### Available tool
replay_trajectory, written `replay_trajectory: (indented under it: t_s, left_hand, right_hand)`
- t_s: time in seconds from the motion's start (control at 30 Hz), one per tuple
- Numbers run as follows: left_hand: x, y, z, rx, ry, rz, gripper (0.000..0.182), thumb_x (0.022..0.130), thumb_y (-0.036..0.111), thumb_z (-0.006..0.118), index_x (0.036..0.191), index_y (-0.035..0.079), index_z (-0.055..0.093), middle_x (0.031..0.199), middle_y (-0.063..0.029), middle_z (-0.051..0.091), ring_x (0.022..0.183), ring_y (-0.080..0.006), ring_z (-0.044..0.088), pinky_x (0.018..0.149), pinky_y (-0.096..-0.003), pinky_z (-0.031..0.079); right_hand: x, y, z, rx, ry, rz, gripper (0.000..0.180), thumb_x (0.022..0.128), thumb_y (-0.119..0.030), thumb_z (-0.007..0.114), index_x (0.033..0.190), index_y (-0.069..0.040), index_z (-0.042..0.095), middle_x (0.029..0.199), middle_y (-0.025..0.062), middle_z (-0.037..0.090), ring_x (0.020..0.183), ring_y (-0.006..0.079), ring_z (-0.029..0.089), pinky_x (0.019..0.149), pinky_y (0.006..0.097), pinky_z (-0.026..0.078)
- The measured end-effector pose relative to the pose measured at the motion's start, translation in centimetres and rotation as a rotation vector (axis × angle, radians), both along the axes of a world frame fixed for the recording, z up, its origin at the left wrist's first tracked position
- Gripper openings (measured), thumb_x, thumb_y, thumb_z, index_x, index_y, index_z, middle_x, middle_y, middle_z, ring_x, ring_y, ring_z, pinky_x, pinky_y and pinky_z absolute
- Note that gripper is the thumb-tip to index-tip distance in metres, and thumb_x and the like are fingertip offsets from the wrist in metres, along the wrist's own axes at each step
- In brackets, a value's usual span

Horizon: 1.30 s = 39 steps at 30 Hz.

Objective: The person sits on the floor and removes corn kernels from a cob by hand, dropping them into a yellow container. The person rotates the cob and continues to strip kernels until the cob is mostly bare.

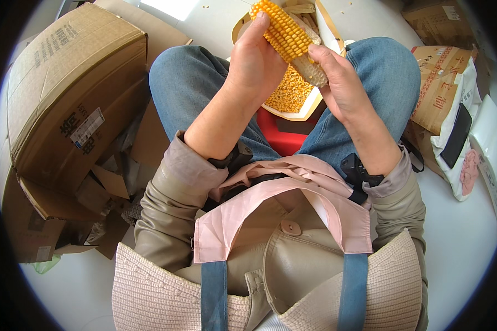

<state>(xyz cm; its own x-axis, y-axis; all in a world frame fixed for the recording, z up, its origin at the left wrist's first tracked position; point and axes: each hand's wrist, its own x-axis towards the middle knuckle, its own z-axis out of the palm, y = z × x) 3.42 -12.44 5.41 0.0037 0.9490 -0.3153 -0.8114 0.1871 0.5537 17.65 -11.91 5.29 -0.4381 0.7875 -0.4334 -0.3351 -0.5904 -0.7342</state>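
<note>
An ear of dried yellow corn (288, 35) slants between my two hands at the top middle. Kernels cover its upper part, while the lower end is a bare pale cob with a few kernels on it. My left hand (254, 62) grips the upper part, thumb on the kernels. Around the lower part is my right hand (339, 78), its thumb pressed where the kernel rows end. Beneath both hands, a paper-sided container (310, 105) between my knees holds loose corn kernels (290, 95). Stripped cobs (300, 8) lie at its far side, partly hidden by the ear.
Large cardboard boxes (83, 95) stand at the left, one with an open flap. Taped parcels (435, 91) lie at the right, with a black phone-like slab (456, 134) and a pink scrunchie (469, 171) on white packaging. A red surface (281, 138) shows between my legs.
</note>
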Motion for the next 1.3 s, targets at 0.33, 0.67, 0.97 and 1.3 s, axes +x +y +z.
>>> replay_trajectory:
  t_s: [0.33, 0.67, 0.97, 1.3]
  left_hand:
    - [0.0, -0.06, -0.17, -0.002, 0.053, -0.031, 0.036, 0.092, 0.032, 0.041, 0.115, 0.005, 0.044, 0.107, -0.0124, 0.055, 0.104, -0.0236, 0.052, 0.096, -0.0375, 0.036]
    - [0.66, -0.01, 0.53, -0.041, 0.152, -0.038, 0.04, 0.094, 0.033, 0.038, 0.12, 0.003, 0.041, 0.116, -0.0099, 0.05, 0.109, -0.0216, 0.048, 0.098, -0.0388, 0.034]
    - [0.4, -0.03, 0.54, 0.008, 0.065, -0.037, 0.036, 0.095, 0.026, 0.037, 0.12, 0.001, 0.041, 0.115, -0.0108, 0.05, 0.107, -0.0211, 0.048, 0.098, -0.0372, 0.034]
    - [0.78, -0.14, 0.17, -0.042, 0.243, -0.059, 0.041, 0.094, 0.032, 0.044, 0.116, -0.002, 0.045, 0.109, -0.012, 0.053, 0.1, -0.0211, 0.053, 0.09, -0.0358, 0.042]
  right_hand:
    - [-0.16, -0.07, -0.51, 0.074, -0.094, 0.031, 0.031, 0.086, -0.024, 0.055, 0.101, 0.004, 0.055, 0.092, 0.0041, 0.055, 0.083, 0.0074, 0.051, 0.076, 0.0212, 0.042]
    - [-0.22, -0.29, -0.5, 0.109, -0.125, 0.058, 0.036, 0.086, -0.028, 0.057, 0.102, 0.004, 0.055, 0.092, 0.0036, 0.057, 0.084, 0.007, 0.051, 0.074, 0.0207, 0.043]
    - [-0.32, -0.38, -0.43, 0.099, -0.067, 0.051, 0.04, 0.087, -0.031, 0.055, 0.105, 0.004, 0.054, 0.096, 0.0059, 0.056, 0.086, 0.0077, 0.052, 0.075, 0.0217, 0.044]
    - [-0.3, -0.44, -0.32, 0.107, -0.046, 0.114, 0.041, 0.087, -0.033, 0.054, 0.103, 0.005, 0.054, 0.091, 0.0038, 0.057, 0.081, 0.0069, 0.053, 0.072, 0.0213, 0.044]
